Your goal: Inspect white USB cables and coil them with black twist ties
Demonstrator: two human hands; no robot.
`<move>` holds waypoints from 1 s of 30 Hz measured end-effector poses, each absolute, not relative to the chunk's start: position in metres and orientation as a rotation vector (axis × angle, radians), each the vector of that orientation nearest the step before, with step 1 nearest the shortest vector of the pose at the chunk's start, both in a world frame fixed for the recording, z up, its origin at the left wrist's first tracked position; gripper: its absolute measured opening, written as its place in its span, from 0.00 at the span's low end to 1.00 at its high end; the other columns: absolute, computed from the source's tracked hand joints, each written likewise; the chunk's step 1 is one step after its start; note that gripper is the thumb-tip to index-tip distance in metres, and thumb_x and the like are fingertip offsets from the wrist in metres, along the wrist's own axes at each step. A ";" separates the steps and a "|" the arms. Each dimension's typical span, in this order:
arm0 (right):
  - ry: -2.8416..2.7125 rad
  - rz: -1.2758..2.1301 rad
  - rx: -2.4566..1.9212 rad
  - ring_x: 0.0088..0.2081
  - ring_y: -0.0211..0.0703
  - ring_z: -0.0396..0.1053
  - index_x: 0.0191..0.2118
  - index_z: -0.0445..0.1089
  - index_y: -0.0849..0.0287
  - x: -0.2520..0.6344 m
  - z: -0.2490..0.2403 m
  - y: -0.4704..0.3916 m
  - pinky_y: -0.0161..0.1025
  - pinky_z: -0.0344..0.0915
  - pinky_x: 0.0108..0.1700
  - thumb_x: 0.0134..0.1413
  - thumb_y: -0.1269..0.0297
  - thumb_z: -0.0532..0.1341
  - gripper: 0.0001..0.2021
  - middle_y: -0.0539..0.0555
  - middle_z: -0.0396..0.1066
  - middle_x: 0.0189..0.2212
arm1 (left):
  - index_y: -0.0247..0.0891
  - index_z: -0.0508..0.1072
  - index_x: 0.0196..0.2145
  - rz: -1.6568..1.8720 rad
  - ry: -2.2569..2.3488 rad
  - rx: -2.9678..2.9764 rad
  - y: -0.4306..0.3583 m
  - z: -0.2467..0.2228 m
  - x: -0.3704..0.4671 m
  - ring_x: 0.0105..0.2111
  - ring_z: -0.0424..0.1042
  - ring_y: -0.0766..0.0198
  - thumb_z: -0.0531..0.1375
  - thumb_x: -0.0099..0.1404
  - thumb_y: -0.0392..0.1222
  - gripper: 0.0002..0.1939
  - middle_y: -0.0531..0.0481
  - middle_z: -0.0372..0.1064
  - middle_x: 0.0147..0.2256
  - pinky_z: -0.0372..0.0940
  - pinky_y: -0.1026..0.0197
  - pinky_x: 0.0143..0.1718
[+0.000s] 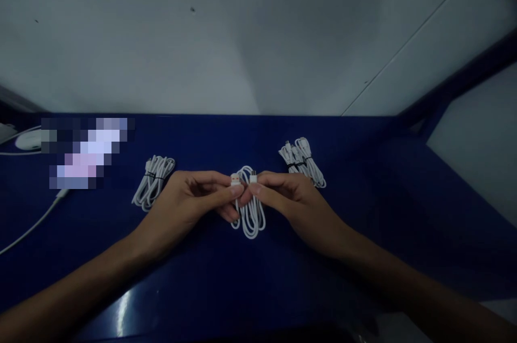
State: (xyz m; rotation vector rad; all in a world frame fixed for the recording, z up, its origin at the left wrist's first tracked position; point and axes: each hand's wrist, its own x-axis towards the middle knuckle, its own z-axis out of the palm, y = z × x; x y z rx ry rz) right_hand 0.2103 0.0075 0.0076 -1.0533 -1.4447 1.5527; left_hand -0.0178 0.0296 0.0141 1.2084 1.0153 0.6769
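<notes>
A coiled white cable (251, 219) hangs between my two hands at the middle of the view, its loops below the fingers. My left hand (212, 192) pinches it near the plug with orange marks (235, 178). Thumb and fingers of my right hand (280, 192) grip it just below the other, metal-tipped plug (253, 176). Both plugs point away from me, side by side. Beyond my left wrist lies a bundle of white cables (155, 179) with black ties. More tied white cables (301, 160) lie behind my right hand, partly covered by it.
The blue table (210, 289) reaches back to a pale wall (202, 63). At the left lie a blurred-out bright object (95, 152), a white cord (36, 232) leading to it, and a white rounded item (28, 141). A blue frame edge (438, 111) stands at the right.
</notes>
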 end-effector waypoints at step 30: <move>-1.392 1.651 -0.908 0.44 0.37 0.82 0.38 0.86 0.49 0.210 0.012 0.008 0.38 0.75 0.53 0.76 0.63 0.67 0.12 0.46 0.85 0.37 | 0.45 0.91 0.38 0.692 1.058 1.240 0.029 0.013 -0.018 0.31 0.83 0.63 0.73 0.73 0.48 0.08 0.49 0.85 0.29 0.77 0.64 0.41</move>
